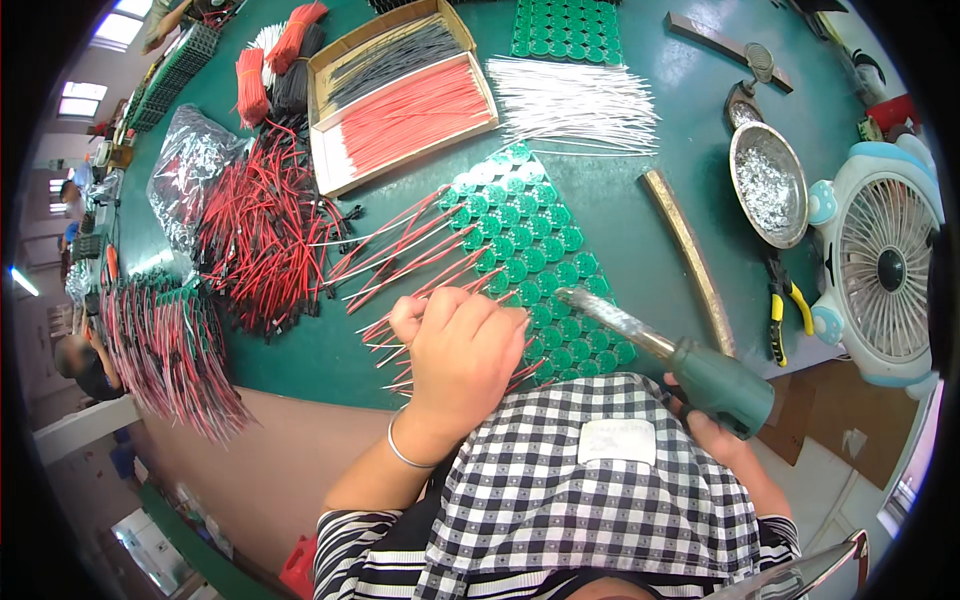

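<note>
My right hand (708, 432) grips the dark green handle of a soldering iron (722, 388), whose metal tip points left over a panel of round green circuit boards (545, 250). My left hand (465, 335) is closed in a pinch at the panel's left side, near the iron's tip. What its fingertips hold is hidden. Red and white wires (410, 240) stick out leftward from the panel's left edge, and several pass under my left hand. The upper rows of the panel shine with reflected light.
A cardboard box (322, 150) holds red and black wires; white wires (575, 105) lie beside it. Red-black cables (265, 230) pile up left. Right are a brown bar (690, 260), a metal bowl (768, 185), pliers (777, 315) and a fan (885, 270). Other people are at far left.
</note>
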`<state>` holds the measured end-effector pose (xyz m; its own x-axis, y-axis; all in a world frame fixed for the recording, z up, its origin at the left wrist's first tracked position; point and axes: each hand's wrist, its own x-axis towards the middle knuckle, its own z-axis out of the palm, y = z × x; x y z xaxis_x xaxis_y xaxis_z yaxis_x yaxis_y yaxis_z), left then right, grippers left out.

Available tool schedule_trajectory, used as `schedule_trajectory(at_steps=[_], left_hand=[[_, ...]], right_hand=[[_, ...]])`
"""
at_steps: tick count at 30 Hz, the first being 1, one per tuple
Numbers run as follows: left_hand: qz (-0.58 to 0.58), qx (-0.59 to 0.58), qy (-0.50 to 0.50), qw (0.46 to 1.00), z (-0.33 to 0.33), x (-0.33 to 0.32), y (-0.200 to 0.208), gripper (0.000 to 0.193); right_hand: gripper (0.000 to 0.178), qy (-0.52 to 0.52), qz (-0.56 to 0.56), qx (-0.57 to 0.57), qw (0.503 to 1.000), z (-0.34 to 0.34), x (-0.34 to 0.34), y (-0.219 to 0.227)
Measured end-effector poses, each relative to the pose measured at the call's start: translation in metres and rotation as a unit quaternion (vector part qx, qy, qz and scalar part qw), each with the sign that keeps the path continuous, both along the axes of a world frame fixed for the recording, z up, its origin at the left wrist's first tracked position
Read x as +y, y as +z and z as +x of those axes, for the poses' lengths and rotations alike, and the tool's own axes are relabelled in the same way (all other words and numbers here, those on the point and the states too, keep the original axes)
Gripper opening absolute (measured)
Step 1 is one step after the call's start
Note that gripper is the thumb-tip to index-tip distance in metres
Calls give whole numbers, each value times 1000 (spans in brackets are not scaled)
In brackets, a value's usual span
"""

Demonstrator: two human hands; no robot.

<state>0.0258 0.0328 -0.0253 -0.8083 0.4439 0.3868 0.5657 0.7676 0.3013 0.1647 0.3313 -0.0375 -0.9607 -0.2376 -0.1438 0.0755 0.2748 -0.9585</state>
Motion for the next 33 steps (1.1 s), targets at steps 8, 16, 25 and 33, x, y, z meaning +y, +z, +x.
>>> schedule_trajectory(at_steps=[8,16,25,33], left_hand=[[2,-20,-3,1000,0,-2,-2,11],[9,-13,6,1000,-5,0,-1,16],[2,-17,8,1000,-5,-1,-3,15],[-8,-26,4,1000,-6,1,-2,11]], right_hand=[[31,-90,32,-55,994,-4,-18,3],[33,-41,57,-23,997,-21,-21,7],[32,35,151,82,985,-29,-16,9],[52,-283,-223,-39,932,-34,-32,5]])
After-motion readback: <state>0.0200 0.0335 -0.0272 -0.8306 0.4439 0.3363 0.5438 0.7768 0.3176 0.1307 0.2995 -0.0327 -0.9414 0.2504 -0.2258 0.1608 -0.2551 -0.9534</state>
